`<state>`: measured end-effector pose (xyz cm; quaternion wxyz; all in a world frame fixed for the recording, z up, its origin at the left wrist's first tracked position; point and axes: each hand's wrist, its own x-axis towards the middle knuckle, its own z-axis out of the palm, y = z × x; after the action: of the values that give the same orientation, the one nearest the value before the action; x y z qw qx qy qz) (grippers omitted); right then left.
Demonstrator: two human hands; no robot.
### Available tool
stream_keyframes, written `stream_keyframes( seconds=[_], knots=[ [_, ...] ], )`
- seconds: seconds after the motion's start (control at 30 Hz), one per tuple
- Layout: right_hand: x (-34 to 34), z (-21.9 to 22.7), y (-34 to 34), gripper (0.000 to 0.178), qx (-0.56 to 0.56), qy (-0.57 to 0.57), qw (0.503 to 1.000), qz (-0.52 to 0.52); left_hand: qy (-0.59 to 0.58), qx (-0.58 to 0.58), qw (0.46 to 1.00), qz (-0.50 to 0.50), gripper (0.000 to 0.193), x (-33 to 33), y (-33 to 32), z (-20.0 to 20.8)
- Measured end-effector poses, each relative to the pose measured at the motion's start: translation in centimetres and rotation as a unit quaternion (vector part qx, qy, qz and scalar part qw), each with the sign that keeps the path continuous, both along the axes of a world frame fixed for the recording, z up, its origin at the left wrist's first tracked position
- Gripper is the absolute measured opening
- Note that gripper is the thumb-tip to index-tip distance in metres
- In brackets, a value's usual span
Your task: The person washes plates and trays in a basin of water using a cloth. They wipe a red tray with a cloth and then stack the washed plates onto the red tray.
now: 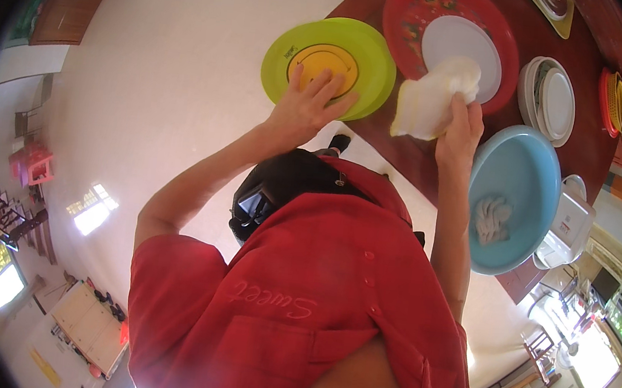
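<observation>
My left hand point(311, 107) is spread over the lime-green round tray point(376, 68), its fingertips at the yellow smiling-face disc point(324, 59) in the middle. The tray reaches past the left edge of the table; what bears it there is hidden. In my right hand point(460, 134) a white cloth point(431, 100) with a yellow edge is gripped between thumb and fingers. The cloth hangs in folds over the near rim of a large red round tray point(506, 33), partly covering a white plate point(456, 39) that lies in it.
The dark red table point(420, 164) holds a light-blue basin point(525, 216) with a wet-looking greyish cloth point(492, 217) inside. Stacked white dishes point(557, 106) stand beyond it, with a yellow basket point(620, 105) further right. A white container point(570, 221) sits beside the basin.
</observation>
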<state>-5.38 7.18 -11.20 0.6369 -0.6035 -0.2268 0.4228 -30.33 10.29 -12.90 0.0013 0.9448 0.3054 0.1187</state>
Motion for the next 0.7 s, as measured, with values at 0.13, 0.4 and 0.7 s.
stream_keyframes(
  seconds=[0.13,0.4,0.7],
  knots=[
    [1.4,-0.1,-2.7,0.023,-0.050,0.057,0.997,-0.011,0.024,0.002,0.999,-0.025,0.059,1.0,0.5,-2.4],
    [1.5,1.8,-5.8,0.029,0.001,0.130,0.991,0.016,0.054,-0.093,0.994,-0.025,0.064,2.4,0.5,-3.9],
    [4.1,6.2,-9.6,0.026,0.070,0.156,0.985,-0.031,0.086,-0.098,0.991,-0.041,0.062,3.9,1.3,-3.8]
  ],
)
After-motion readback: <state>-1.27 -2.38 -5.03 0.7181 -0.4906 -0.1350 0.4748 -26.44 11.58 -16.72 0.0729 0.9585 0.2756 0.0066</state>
